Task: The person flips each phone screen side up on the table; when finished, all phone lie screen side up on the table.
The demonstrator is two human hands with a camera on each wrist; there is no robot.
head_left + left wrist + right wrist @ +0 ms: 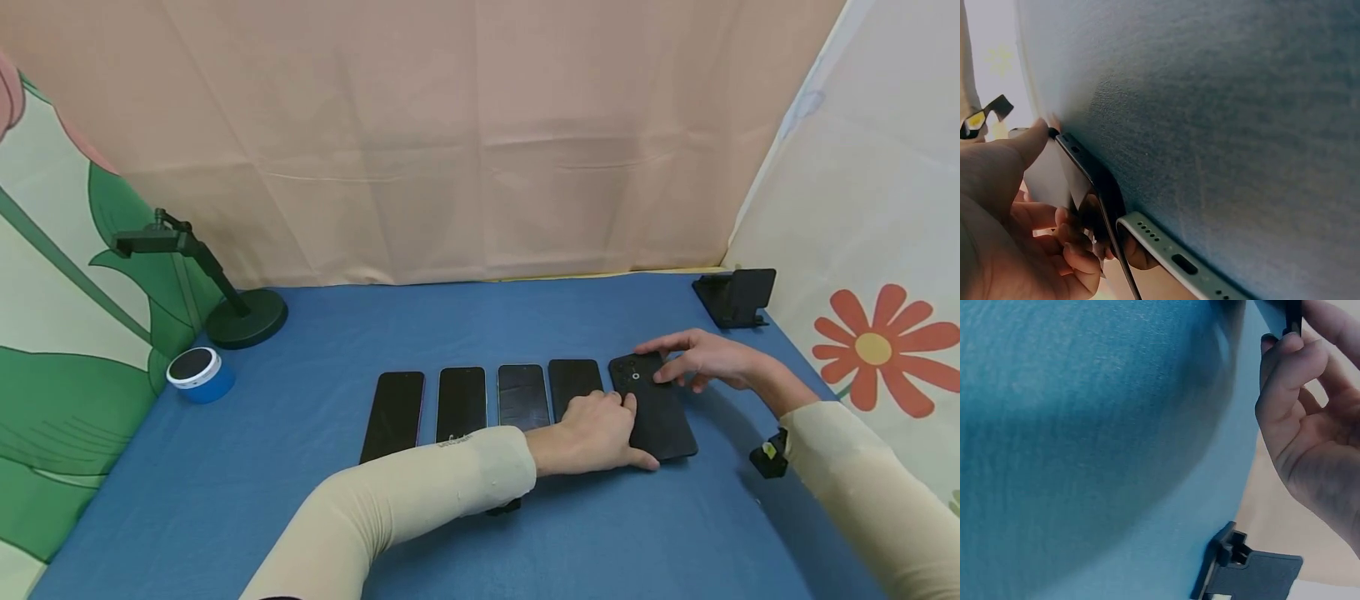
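Note:
A black smartphone (662, 417) lies back up at the right end of a row, its camera end away from me and its near right edge raised slightly off the cloth. My right hand (708, 360) pinches its far right part, thumb on the back. Along the left edge my left hand (600, 429) holds it, thumb at the near corner. In the right wrist view only a thin dark edge of the phone (1294, 315) shows between thumb and fingers. Left of it lie phones screen up: a dark one (574, 382), a pale-edged one (523, 395), and others partly behind my left sleeve.
A black phone stand (735, 296) is at the back right corner. To the back left stand a dark green arm stand (247, 318) and a blue-and-white round container (201, 377). Blue cloth (480, 325) covers the table, with a beige curtain behind.

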